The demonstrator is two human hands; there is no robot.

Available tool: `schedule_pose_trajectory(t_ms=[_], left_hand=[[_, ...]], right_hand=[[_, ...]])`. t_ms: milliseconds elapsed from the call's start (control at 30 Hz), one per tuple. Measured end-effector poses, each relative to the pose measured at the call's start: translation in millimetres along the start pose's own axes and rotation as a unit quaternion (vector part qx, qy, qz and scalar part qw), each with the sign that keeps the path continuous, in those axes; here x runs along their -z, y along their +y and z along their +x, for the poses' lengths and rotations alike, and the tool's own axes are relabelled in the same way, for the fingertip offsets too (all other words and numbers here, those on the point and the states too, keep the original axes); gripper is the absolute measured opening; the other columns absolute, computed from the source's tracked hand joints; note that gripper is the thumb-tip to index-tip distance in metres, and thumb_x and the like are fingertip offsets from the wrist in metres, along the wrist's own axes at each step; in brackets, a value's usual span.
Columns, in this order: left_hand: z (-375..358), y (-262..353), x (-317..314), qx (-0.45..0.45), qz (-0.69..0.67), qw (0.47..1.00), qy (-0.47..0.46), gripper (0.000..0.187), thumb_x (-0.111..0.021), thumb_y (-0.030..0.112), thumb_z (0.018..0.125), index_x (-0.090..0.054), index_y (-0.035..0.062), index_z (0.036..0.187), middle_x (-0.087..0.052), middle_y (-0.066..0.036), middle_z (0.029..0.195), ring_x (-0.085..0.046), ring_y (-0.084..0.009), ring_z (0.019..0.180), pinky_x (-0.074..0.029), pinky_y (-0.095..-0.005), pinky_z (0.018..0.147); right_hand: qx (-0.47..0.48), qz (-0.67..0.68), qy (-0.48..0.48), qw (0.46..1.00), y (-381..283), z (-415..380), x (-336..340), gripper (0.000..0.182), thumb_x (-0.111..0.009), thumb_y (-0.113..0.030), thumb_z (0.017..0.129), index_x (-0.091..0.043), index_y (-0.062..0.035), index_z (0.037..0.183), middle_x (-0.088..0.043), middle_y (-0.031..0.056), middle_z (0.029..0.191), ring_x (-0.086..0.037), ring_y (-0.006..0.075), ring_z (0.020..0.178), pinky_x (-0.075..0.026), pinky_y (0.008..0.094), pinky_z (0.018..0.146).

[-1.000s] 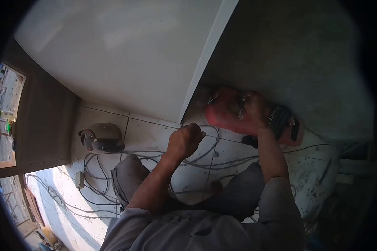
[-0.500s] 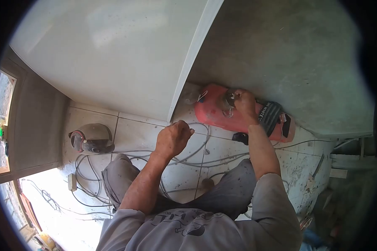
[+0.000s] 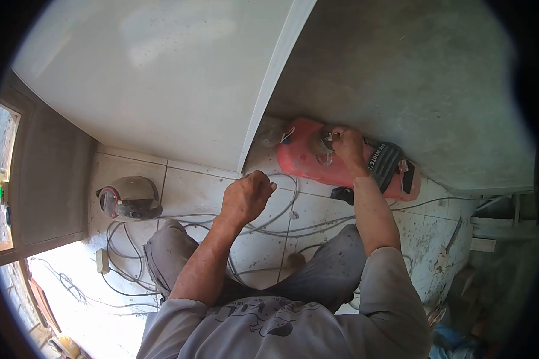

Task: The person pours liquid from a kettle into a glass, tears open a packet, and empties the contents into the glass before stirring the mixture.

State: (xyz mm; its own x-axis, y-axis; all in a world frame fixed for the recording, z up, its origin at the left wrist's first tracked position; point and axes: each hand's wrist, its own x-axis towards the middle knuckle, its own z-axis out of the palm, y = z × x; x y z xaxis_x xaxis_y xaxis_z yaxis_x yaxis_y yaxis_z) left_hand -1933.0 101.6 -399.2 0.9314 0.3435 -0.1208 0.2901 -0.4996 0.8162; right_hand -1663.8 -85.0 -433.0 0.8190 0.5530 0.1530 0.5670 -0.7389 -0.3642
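Observation:
My right hand (image 3: 348, 146) is closed over a dark round part on the upper side of a long red case-like object (image 3: 307, 157), which lies on the floor against the wall. What the fingers pinch there is too small to make out. A clear, glassy-looking piece sits just below them. Around the red object's right part runs a dark band with white lettering (image 3: 385, 163). My left hand (image 3: 246, 196) is a closed fist, raised in front of the white panel's lower corner and apart from the red object; its inside is hidden.
A dusty helmet-like mask (image 3: 131, 198) lies on the tiled floor at left. Grey cables (image 3: 263, 230) loop across the tiles around my legs. A large white panel (image 3: 161, 78) stands ahead, beside a grey wall (image 3: 419, 84). A small pale box (image 3: 102, 261) lies among the cables.
My right hand has shifted very slightly at the dark round part of the red object. The left fist stays nearly still. The whole view has moved a little.

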Motion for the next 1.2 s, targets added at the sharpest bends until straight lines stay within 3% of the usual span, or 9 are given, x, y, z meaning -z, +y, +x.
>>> schedule_pose_trajectory(t_ms=[200, 267, 500, 567, 700, 767, 1000, 1067, 1200], left_hand=[[-0.1, -1.3, -2.0, -0.003, -0.001, 1.0, -0.008, 0.027, -0.063, 0.031, 0.088, -0.061, 0.004, 0.084, -0.066, -0.016, 0.079, -0.064, -0.0372, 0.075, -0.05, -0.0456, 0.067], [1.1, 1.2, -1.1, 0.001, 0.001, 1.0, -0.014, 0.027, -0.063, 0.031, 0.088, -0.061, 0.0039, 0.084, -0.066, -0.016, 0.079, -0.064, -0.0372, 0.074, -0.05, -0.0455, 0.067], [-1.7, 3.0, -0.8, 0.024, -0.004, 0.999, -0.026, 0.025, -0.063, 0.029, 0.088, -0.063, 0.0045, 0.089, -0.068, -0.014, 0.08, -0.066, -0.0337, 0.079, -0.051, -0.0407, 0.071], [-2.7, 1.7, -2.3, 0.023, -0.013, 0.999, -0.027, 0.025, -0.064, 0.029, 0.088, -0.063, 0.0044, 0.089, -0.069, -0.013, 0.08, -0.067, -0.0333, 0.078, -0.051, -0.0404, 0.071], [-1.3, -2.4, -8.3, -0.014, -0.012, 1.0, -0.013, 0.027, -0.062, 0.031, 0.089, -0.06, 0.0042, 0.085, -0.066, -0.016, 0.078, -0.064, -0.0369, 0.072, -0.049, -0.0454, 0.064], [-1.2, -2.3, -9.5, -0.013, -0.018, 1.0, -0.015, 0.027, -0.062, 0.031, 0.089, -0.059, 0.0043, 0.085, -0.066, -0.015, 0.077, -0.064, -0.0368, 0.072, -0.049, -0.0455, 0.064], [-3.1, 3.2, -3.6, 0.016, -0.014, 0.999, -0.027, 0.023, -0.063, 0.027, 0.089, -0.063, 0.0038, 0.088, -0.069, -0.012, 0.079, -0.067, -0.032, 0.078, -0.051, -0.0396, 0.071], [-3.9, 3.1, -2.2, 0.012, -0.01, 1.0, -0.024, 0.023, -0.063, 0.027, 0.089, -0.063, 0.0037, 0.088, -0.069, -0.012, 0.079, -0.067, -0.032, 0.078, -0.051, -0.0396, 0.071], [-1.4, 5.0, -2.9, 0.01, -0.011, 1.0, -0.028, 0.023, -0.062, 0.027, 0.089, -0.063, 0.0036, 0.088, -0.069, -0.013, 0.08, -0.066, -0.0326, 0.078, -0.051, -0.0397, 0.071]], right_hand=[[0.038, -0.157, 0.033, 0.986, 12.0, -2.5, 16.9, 0.013, -0.061, -0.007, 0.073, -0.072, -0.0055, 0.08, -0.066, 0.0214, 0.078, -0.066, 0.0367, 0.076, -0.051, 0.0438, 0.069], [0.045, -0.192, -0.051, 0.979, 9.8, -3.2, 1.9, 0.013, -0.061, -0.007, 0.071, -0.072, -0.0043, 0.078, -0.067, 0.0205, 0.078, -0.067, 0.0375, 0.076, -0.053, 0.0448, 0.071], [-0.044, -0.029, -0.075, 0.996, -4.2, 6.2, -1.3, 0.013, -0.063, -0.009, 0.072, -0.072, -0.0056, 0.08, -0.067, 0.0204, 0.079, -0.067, 0.0371, 0.076, -0.053, 0.044, 0.072], [-0.042, -0.012, 0.023, 0.999, -0.3, 4.8, 10.9, 0.013, -0.063, -0.009, 0.071, -0.073, -0.0062, 0.08, -0.067, 0.0206, 0.079, -0.067, 0.0378, 0.076, -0.053, 0.0441, 0.072], [0.021, -0.127, 0.034, 0.991, 7.8, 0.5, 22.8, 0.013, -0.064, -0.009, 0.071, -0.073, -0.0062, 0.08, -0.067, 0.0213, 0.08, -0.066, 0.0389, 0.076, -0.053, 0.0449, 0.071], [0.04, -0.19, -0.035, 0.98, 0.4, -3.6, 17.6, 0.013, -0.063, -0.009, 0.072, -0.073, -0.0062, 0.08, -0.067, 0.0217, 0.08, -0.066, 0.0396, 0.076, -0.053, 0.0454, 0.071], [-0.019, -0.072, -0.04, 0.996, -4.9, 2.4, -2.5, 0.015, -0.061, -0.009, 0.073, -0.073, -0.0073, 0.082, -0.067, 0.0221, 0.081, -0.066, 0.0398, 0.076, -0.053, 0.0453, 0.072], [-0.019, -0.001, 0.05, 0.999, 0.5, 3.7, 6.5, 0.012, -0.062, -0.01, 0.075, -0.071, -0.0031, 0.079, -0.066, 0.023, 0.079, -0.065, 0.0393, 0.076, -0.052, 0.0443, 0.071], [0.014, -0.098, 0.054, 0.994, 3.0, 2.8, 20.4, 0.013, -0.061, -0.011, 0.076, -0.071, -0.0041, 0.08, -0.066, 0.0222, 0.081, -0.066, 0.0388, 0.077, -0.052, 0.0439, 0.071]])
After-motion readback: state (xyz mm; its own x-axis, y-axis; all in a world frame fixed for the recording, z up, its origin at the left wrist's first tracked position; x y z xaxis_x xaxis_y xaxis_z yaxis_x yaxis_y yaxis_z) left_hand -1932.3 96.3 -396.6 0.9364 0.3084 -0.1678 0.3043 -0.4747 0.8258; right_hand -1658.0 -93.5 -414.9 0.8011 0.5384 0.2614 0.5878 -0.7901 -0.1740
